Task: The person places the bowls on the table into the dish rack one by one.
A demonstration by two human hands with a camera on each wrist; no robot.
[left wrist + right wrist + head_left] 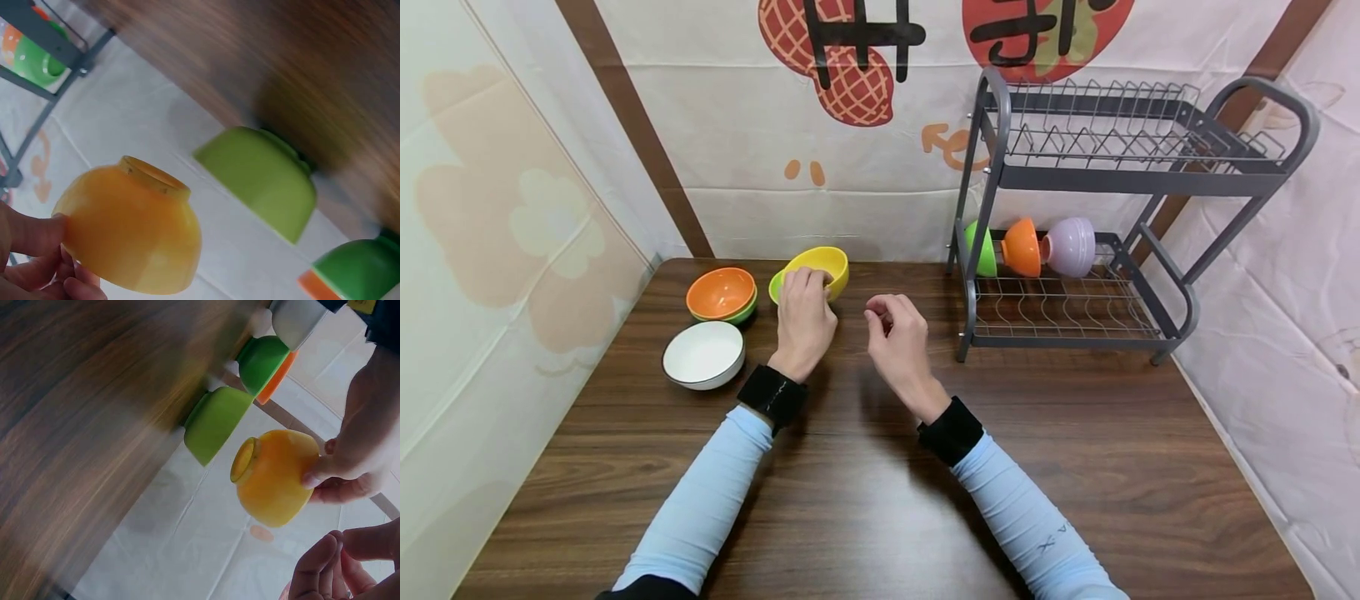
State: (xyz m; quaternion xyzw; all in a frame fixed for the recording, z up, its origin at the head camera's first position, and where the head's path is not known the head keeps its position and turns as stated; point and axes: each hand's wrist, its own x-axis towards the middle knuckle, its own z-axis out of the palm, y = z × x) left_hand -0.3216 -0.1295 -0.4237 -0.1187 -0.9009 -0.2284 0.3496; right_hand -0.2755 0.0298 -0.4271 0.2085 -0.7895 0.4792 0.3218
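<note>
My left hand (805, 321) pinches the rim of a yellow bowl (829, 262). In the left wrist view this yellow bowl (134, 231) hangs above the table, its foot ring in plain sight. Behind it stands a light green bowl (262, 178), mostly covered by the hand in the head view. To the right of the yellow bowl, my right hand (901, 342) is raised over the table with nothing in it. Its fingers (315, 562) are loosely curled, tips close to the thumb.
An orange bowl (721, 292) sits inside a green bowl (743, 313) at the left, with a white bowl (703, 356) in front. On the right stands a two-tier dish rack (1067, 342); its lower tier carries green (985, 250), orange (1021, 248) and purple (1070, 247) bowls on their sides.
</note>
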